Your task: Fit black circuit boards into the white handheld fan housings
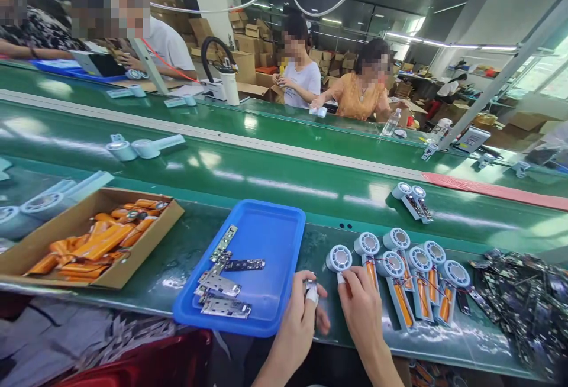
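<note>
My left hand (302, 310) is beside the right edge of a blue tray (270, 257), its fingers curled with white wrapping on one of them. Whatever is between those fingers is too hidden to name. My right hand (361, 304) closes around the handle part of a light-blue handheld fan (340, 258), whose round head points away from me. Within the tray lie several narrow circuit boards (226, 304). Right of my right hand, several fan halves (402, 310) lie with orange battery cells and thin wires in their handles.
A heap of dark circuit boards (523, 304) covers the bench's right end. At left stands a cardboard box (151, 236) of orange batteries (97, 242). Beyond runs a green conveyor (284, 168) carrying fan parts (146, 148). Several people sit across it.
</note>
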A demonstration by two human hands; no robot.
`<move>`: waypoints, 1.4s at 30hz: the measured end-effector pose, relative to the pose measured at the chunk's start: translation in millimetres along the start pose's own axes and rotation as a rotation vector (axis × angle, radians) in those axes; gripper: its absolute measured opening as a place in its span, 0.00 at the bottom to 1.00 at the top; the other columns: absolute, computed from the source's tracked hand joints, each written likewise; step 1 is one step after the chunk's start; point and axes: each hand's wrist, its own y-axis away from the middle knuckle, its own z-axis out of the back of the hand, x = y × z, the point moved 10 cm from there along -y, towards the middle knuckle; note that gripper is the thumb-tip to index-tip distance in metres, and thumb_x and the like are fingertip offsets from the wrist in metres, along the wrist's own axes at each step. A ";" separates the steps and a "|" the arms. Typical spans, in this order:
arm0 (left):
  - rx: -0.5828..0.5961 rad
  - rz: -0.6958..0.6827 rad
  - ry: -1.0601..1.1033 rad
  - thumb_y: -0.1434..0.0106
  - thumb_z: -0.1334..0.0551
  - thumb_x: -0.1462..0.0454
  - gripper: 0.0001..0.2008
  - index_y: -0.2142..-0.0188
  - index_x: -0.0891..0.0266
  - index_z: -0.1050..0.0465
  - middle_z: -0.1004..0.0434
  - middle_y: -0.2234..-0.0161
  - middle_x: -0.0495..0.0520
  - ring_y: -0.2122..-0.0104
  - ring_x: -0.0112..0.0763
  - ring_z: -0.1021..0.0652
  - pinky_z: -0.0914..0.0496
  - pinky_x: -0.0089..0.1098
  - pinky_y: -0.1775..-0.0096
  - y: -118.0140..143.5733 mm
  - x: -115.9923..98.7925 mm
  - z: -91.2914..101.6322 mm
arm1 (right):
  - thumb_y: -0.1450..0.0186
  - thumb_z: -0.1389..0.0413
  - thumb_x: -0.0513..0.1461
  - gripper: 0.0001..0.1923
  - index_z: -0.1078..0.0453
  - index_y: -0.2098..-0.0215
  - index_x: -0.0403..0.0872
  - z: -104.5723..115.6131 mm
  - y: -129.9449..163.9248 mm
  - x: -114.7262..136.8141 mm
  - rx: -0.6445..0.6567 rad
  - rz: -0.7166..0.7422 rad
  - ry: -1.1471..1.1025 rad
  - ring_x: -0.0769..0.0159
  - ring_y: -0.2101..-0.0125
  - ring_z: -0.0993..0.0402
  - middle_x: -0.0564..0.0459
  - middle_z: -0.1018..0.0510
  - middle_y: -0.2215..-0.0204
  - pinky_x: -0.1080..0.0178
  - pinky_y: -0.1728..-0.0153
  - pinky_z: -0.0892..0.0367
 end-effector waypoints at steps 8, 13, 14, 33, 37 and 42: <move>0.168 0.190 0.473 0.47 0.28 0.52 0.31 0.46 0.59 0.27 0.29 0.38 0.66 0.42 0.54 0.25 0.29 0.48 0.46 6.1 5.0 0.0 | 0.29 0.48 0.37 0.08 0.26 0.62 0.46 1.7 11.2 -29.9 0.039 -0.188 -0.319 0.67 0.77 0.24 0.51 0.19 0.71 0.68 0.76 0.29; -0.006 0.203 0.317 0.53 0.24 0.53 0.26 0.58 0.62 0.24 0.15 0.61 0.60 0.60 0.41 0.16 0.26 0.37 0.53 5.5 27.2 2.4 | 0.30 0.49 0.35 0.09 0.27 0.61 0.46 -1.7 14.4 -16.9 0.056 -0.108 -0.301 0.66 0.73 0.22 0.50 0.18 0.68 0.67 0.73 0.27; -0.009 0.196 0.242 0.51 0.27 0.48 0.25 0.62 0.63 0.25 0.17 0.71 0.55 0.70 0.36 0.18 0.25 0.35 0.60 5.1 30.5 -0.1 | 0.31 0.50 0.33 0.10 0.27 0.59 0.46 -1.2 14.4 -6.9 0.057 -0.013 -0.269 0.65 0.69 0.20 0.48 0.18 0.66 0.66 0.70 0.25; -0.013 -0.013 -0.456 0.31 0.50 0.54 0.19 0.47 0.59 0.33 0.28 0.77 0.47 0.81 0.35 0.27 0.31 0.34 0.75 8.1 24.0 12.1 | 0.34 0.51 0.28 0.17 0.27 0.54 0.48 -6.4 17.2 12.7 0.182 0.123 -0.215 0.62 0.63 0.24 0.47 0.21 0.62 0.61 0.63 0.25; 0.046 -0.093 -0.600 0.31 0.53 0.53 0.17 0.59 0.57 0.30 0.30 0.80 0.47 0.80 0.38 0.26 0.34 0.34 0.74 5.6 16.6 4.0 | 0.33 0.52 0.29 0.14 0.27 0.57 0.47 -2.6 15.1 19.3 0.184 0.164 -0.111 0.62 0.65 0.28 0.47 0.23 0.63 0.61 0.64 0.29; 0.005 -0.198 -0.763 0.32 0.53 0.57 0.14 0.65 0.54 0.31 0.28 0.79 0.49 0.78 0.38 0.24 0.34 0.33 0.72 3.0 0.9 3.2 | 0.34 0.50 0.29 0.10 0.29 0.64 0.47 -5.1 7.9 28.1 0.252 0.204 -0.001 0.62 0.68 0.33 0.51 0.25 0.67 0.61 0.68 0.36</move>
